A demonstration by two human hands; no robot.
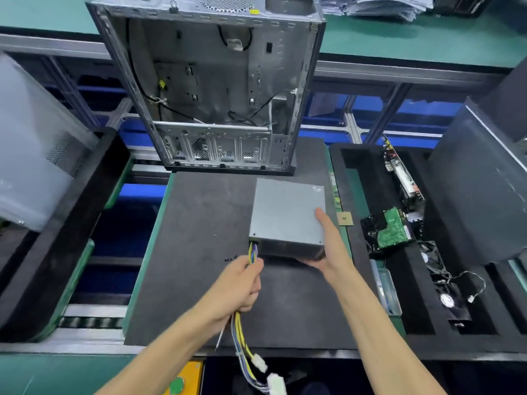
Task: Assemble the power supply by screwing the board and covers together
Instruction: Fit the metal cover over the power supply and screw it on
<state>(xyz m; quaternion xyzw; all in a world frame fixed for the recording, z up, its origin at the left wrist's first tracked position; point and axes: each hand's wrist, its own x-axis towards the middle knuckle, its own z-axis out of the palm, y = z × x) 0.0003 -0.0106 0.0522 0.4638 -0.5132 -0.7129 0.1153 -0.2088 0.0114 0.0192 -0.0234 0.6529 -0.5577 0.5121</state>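
Observation:
A grey metal power supply box (pixel 288 215) lies on the dark foam mat (pixel 199 223), right of centre. My right hand (pixel 330 246) grips its near right corner, thumb on the top cover and fingers under the front edge. A bundle of yellow, blue and white cables (pixel 252 252) comes out of the box's near left corner. My left hand (pixel 239 286) holds that bundle in a fist, and a thin metal screwdriver shaft (pixel 221 337) sticks out below the fist. The cables hang past the mat's near edge and end in white connectors (pixel 275 383).
An open computer case (pixel 211 81) stands upright just behind the mat. A black foam tray (pixel 356 178) at the right holds a green circuit board (pixel 393 229), a fan (pixel 433 258) and other parts. Another foam tray (pixel 71 209) and a translucent cover (pixel 25 155) lie left.

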